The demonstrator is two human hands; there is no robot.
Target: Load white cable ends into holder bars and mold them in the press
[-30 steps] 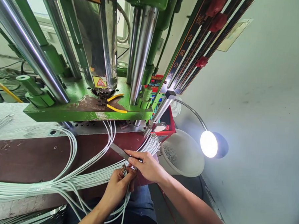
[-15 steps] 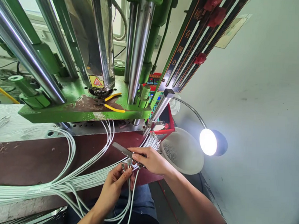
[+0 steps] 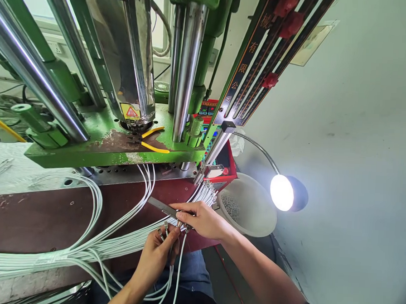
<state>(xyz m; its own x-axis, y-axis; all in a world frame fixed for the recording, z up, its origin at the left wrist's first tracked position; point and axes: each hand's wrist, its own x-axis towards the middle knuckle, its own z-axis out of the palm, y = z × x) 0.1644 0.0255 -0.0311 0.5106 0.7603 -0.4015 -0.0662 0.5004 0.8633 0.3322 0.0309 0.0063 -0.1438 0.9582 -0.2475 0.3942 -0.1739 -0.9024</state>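
My right hand (image 3: pixel 199 220) is closed on a flat grey metal bar (image 3: pixel 161 206), thumb on top, the bar's far end pointing up and left. Below and to its left, my left hand (image 3: pixel 160 249) pinches white cables with small metal connectors (image 3: pixel 166 227) sticking up past the fingers. One connector at the left fingertips meets the underside of the bar. Another white cable (image 3: pixel 179 271) hangs from the bar beneath my right hand. Behind both hands lies a bundle of white cables (image 3: pixel 126 242) on the dark red board (image 3: pixel 25 220).
Ahead stands a green press (image 3: pixel 70 156) with yellow-handled pliers (image 3: pixel 152 145) on its plate. More cable ends (image 3: pixel 207 193) lie past my right hand. To the right are a white bucket (image 3: pixel 257 218) with small pieces inside, a lit lamp (image 3: pixel 281 192) and a wall (image 3: pixel 358 169).
The bar and my right hand have shifted slightly left and down. The connectors in my left hand have spread apart, and one now reaches the bar.
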